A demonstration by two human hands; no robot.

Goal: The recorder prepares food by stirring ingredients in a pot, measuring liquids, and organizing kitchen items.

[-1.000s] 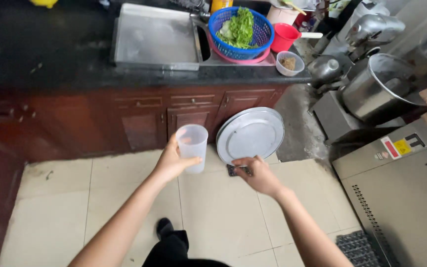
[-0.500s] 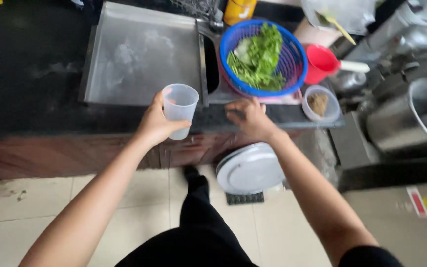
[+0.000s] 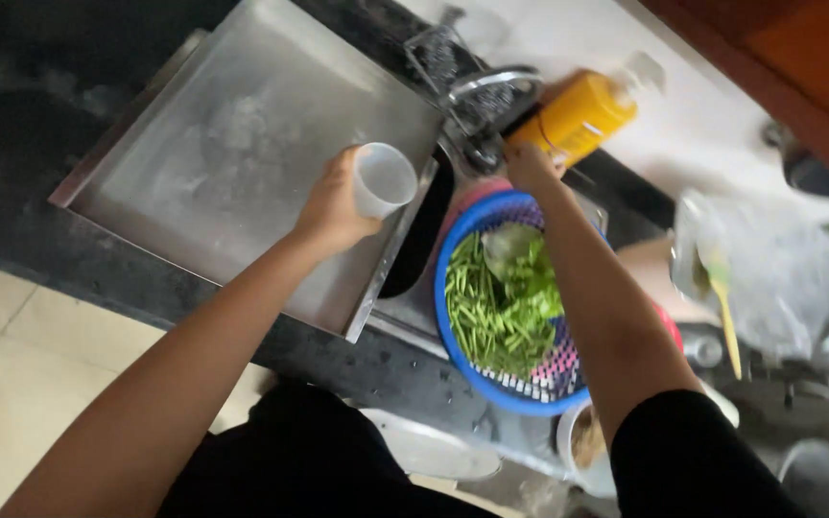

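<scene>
While the left hand has its fingers wrapped round a clear plastic cup, holding it tipped with the mouth facing up toward the wall, the cup hangs over the edge of a big steel tray that sits under and behind the grip. Just past the cup is the dark sink opening, and beyond that the faucet. Right hand is stretched out up by the faucet base, next to an orange bottle; it's blurry, so can't tell if it's gripping anything. Under that forearm sits a blue basket of green veg. Both arms reach forward over the black counter.
</scene>
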